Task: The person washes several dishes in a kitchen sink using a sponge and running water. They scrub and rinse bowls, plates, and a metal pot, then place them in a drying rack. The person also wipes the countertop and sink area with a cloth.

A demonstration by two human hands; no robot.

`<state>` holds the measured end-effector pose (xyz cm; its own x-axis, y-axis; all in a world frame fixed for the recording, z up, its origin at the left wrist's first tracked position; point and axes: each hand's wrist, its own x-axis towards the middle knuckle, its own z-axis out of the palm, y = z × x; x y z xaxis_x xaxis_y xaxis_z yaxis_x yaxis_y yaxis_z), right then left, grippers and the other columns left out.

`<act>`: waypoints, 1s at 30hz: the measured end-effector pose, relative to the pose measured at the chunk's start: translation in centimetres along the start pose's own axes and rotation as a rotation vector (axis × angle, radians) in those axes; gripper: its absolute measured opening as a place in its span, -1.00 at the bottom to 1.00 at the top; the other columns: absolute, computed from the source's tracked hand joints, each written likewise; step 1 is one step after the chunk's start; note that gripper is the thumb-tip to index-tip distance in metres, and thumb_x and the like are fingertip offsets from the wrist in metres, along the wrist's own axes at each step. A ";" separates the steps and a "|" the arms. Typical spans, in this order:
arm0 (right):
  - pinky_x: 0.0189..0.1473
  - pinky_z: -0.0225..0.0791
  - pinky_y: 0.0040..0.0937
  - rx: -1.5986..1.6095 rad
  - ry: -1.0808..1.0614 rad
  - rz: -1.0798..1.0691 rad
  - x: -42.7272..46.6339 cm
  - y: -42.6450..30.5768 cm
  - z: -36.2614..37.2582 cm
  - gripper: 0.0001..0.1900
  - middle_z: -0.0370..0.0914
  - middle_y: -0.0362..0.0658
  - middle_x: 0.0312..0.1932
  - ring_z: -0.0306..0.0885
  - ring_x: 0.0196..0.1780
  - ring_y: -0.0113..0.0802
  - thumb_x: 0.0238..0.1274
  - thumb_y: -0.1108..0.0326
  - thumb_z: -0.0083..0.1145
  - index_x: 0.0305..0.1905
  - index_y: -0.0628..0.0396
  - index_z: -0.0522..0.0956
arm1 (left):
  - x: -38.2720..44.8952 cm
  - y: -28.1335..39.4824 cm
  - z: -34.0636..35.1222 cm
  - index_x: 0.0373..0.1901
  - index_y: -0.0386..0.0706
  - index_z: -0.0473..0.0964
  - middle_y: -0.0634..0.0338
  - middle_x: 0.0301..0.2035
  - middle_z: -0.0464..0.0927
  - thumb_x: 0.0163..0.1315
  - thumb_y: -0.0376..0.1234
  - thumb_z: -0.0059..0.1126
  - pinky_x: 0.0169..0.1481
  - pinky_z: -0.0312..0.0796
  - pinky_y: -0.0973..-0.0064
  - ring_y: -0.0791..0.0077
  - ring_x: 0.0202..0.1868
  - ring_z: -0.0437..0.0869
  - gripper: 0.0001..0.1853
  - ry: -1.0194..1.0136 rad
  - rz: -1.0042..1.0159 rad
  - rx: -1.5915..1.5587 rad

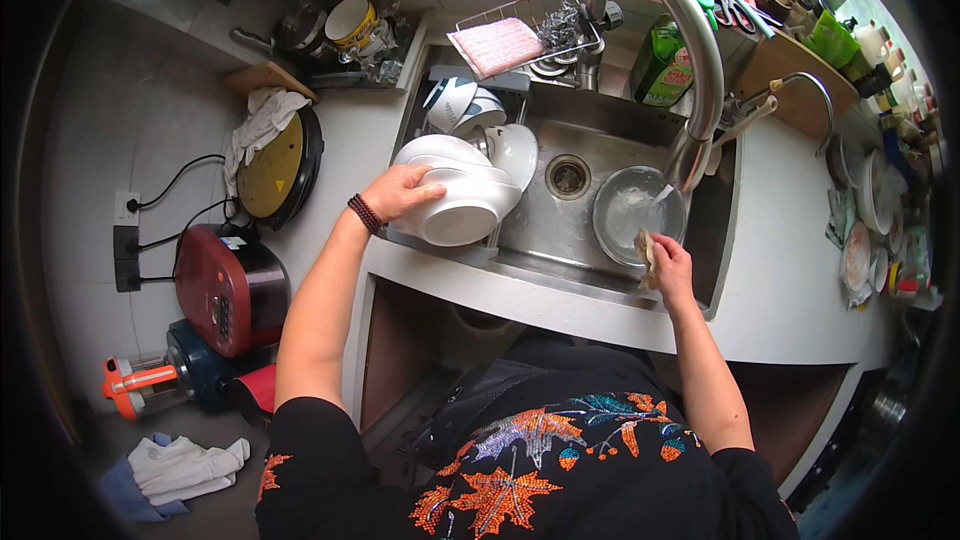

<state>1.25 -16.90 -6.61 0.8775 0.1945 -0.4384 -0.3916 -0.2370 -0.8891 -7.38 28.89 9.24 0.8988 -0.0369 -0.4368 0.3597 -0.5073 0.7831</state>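
My left hand (405, 193) grips the rim of a white bowl (459, 219), tilted among other white dishes on a rack at the sink's left side. Behind it stand patterned bowls (454, 105) and a white plate (515, 154) on edge. A crumpled, yellowish cloth (646, 261) hangs from the fingers of my right hand (670, 266), over the near right rim of a metal basin (637, 214). That basin rests in the stainless steel sink (551, 240), right of the drain (568, 176), and water runs into it from the curved faucet (705, 82).
A wire basket (517, 11) with a pink sponge (499, 46) and steel wool hangs behind the rack. Green dish soap (664, 64) stands at the sink's back. A small curved tap (814, 82) rises at right. A red rice cooker (225, 289) and an electric griddle (274, 169) are at left.
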 end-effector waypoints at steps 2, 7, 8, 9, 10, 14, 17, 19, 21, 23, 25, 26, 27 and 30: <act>-0.09 0.35 -0.55 -0.017 0.009 -0.013 -0.1 1.1 0.3 -0.76 0.60 -0.20 -0.25 0.50 -0.18 -0.52 0.25 0.37 0.01 -0.08 0.23 0.58 | 0.4 -0.2 0.6 -0.02 -0.29 0.47 0.18 -0.25 0.58 0.24 -0.17 0.14 -0.06 0.40 0.55 0.56 -0.21 0.53 -0.59 0.038 0.094 0.028; -0.10 0.35 -0.55 0.030 0.013 -0.047 -0.6 1.2 1.0 -0.77 0.59 -0.20 -0.26 0.50 -0.19 -0.52 0.25 0.38 0.01 -0.08 0.24 0.57 | 0.0 -0.6 2.5 -0.14 -0.29 0.44 -0.06 -0.26 0.55 0.21 -0.12 0.10 -0.04 0.39 0.38 0.15 -0.19 0.57 -0.60 0.242 0.123 0.155; -0.11 0.35 -0.56 0.033 0.016 -0.048 -0.6 1.2 1.1 -0.77 0.59 -0.20 -0.26 0.50 -0.20 -0.52 0.25 0.39 0.01 -0.08 0.24 0.57 | -0.3 -0.9 2.7 -0.13 -0.28 0.43 -0.06 -0.26 0.55 0.21 -0.11 0.10 -0.04 0.40 0.37 0.12 -0.19 0.58 -0.59 0.295 0.140 0.156; -0.11 0.35 -0.56 0.033 0.019 -0.048 -0.6 0.9 1.2 -0.77 0.59 -0.19 -0.25 0.50 -0.20 -0.52 0.25 0.39 0.00 -0.08 0.24 0.57 | -0.5 -1.2 3.0 -0.13 -0.28 0.43 -0.06 -0.26 0.55 0.21 -0.11 0.09 -0.04 0.40 0.36 0.09 -0.19 0.58 -0.59 0.348 0.157 0.153; -0.11 0.35 -0.56 0.034 0.022 -0.048 -0.6 0.7 1.1 -0.77 0.59 -0.19 -0.25 0.50 -0.20 -0.52 0.25 0.40 0.00 -0.08 0.24 0.57 | -0.6 -1.5 3.3 -0.10 -0.26 0.42 -0.05 -0.23 0.52 0.18 -0.17 0.13 -0.03 0.39 0.33 0.08 -0.15 0.55 -0.61 0.412 0.194 0.155; -0.11 0.40 -0.48 0.258 0.039 0.198 -0.3 0.2 0.2 -0.78 0.58 -0.16 -0.28 0.53 -0.20 -0.43 0.24 0.31 0.07 -0.14 0.23 0.56 | -2.3 -1.1 4.2 -0.08 -0.24 0.42 -0.01 -0.17 0.43 0.09 -0.30 0.19 0.02 0.36 0.32 0.09 -0.09 0.47 -0.63 0.677 0.094 0.368; -0.10 0.44 -0.37 0.630 -0.061 0.512 0.9 0.9 -1.0 -0.76 0.57 -0.14 -0.28 0.57 -0.18 -0.33 0.21 0.24 0.14 -0.16 0.20 0.52 | -3.5 -2.8 4.1 -0.05 -0.27 0.39 -0.03 -0.16 0.41 0.12 -0.31 0.17 0.03 0.36 0.31 0.08 -0.10 0.47 -0.62 0.723 0.006 0.324; -0.08 0.47 -0.29 0.740 -0.162 0.674 1.1 0.7 -2.2 -0.74 0.57 -0.11 -0.27 0.58 -0.16 -0.27 0.18 0.22 0.17 -0.16 0.18 0.49 | -3.4 -3.0 4.4 -0.04 -0.28 0.38 -0.04 -0.16 0.41 0.12 -0.31 0.16 0.03 0.36 0.31 0.07 -0.10 0.46 -0.61 0.743 0.009 0.339; -0.05 0.48 -0.25 0.655 -0.327 0.620 2.0 2.5 -1.8 -0.73 0.56 -0.04 -0.19 0.58 -0.12 -0.19 0.15 0.32 0.17 -0.11 0.24 0.47 | -3.7 -2.9 4.5 -0.03 -0.27 0.38 -0.05 -0.16 0.40 0.13 -0.33 0.15 0.04 0.35 0.30 0.06 -0.09 0.46 -0.62 0.768 -0.001 0.378; -0.06 0.49 -0.24 0.491 -0.299 0.630 2.4 3.8 -1.2 -0.71 0.56 -0.02 -0.17 0.58 -0.09 -0.17 0.12 0.43 0.12 -0.05 0.29 0.46 | -3.3 -2.2 4.7 0.02 -0.29 0.35 -0.07 -0.10 0.38 0.12 -0.35 0.15 0.11 0.32 0.29 0.04 -0.04 0.44 -0.57 0.759 -0.063 0.442; -0.08 0.51 -0.22 0.389 -0.239 0.610 2.7 3.6 -0.1 -0.66 0.55 -0.01 -0.16 0.57 -0.07 -0.16 0.10 0.51 0.04 0.02 0.29 0.43 | -3.4 -2.0 5.0 0.08 -0.31 0.32 -0.09 0.00 0.34 0.09 -0.36 0.16 0.21 0.26 0.29 0.02 0.06 0.39 -0.50 0.813 -0.045 0.484; -0.11 0.52 -0.19 0.420 -0.222 0.570 3.1 3.7 -0.1 -0.68 0.55 -0.02 -0.16 0.57 -0.09 -0.15 0.09 0.52 0.00 0.00 0.28 0.44 | -3.4 -1.2 5.6 0.12 -0.32 0.29 -0.10 0.07 0.30 0.06 -0.37 0.18 0.28 0.19 0.28 0.01 0.14 0.34 -0.45 0.871 -0.034 0.599; -0.10 0.52 -0.20 0.462 -0.208 0.569 3.6 3.5 -0.4 -0.68 0.55 -0.04 -0.17 0.58 -0.10 -0.17 0.09 0.51 0.00 0.00 0.27 0.44 | -3.2 0.1 6.2 0.11 -0.31 0.30 -0.09 0.09 0.30 0.07 -0.41 0.16 0.29 0.17 0.27 0.02 0.15 0.32 -0.47 0.932 0.016 0.662; -0.18 0.54 -0.20 0.478 -0.140 0.633 4.0 2.2 -1.7 -0.72 0.56 -0.08 -0.25 0.59 -0.19 -0.22 0.14 0.43 0.01 -0.03 0.23 0.43 | -1.5 4.6 9.0 0.02 -0.31 0.38 -0.06 0.01 0.39 0.11 -0.46 0.10 0.20 0.26 0.30 0.07 0.07 0.42 -0.61 0.958 0.235 0.532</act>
<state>4.36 -18.29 -10.07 0.4187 0.2850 -0.8623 -0.9071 0.0847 -0.4124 -9.36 18.86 9.49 0.8344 0.3819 0.3975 0.2093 -0.8866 0.4125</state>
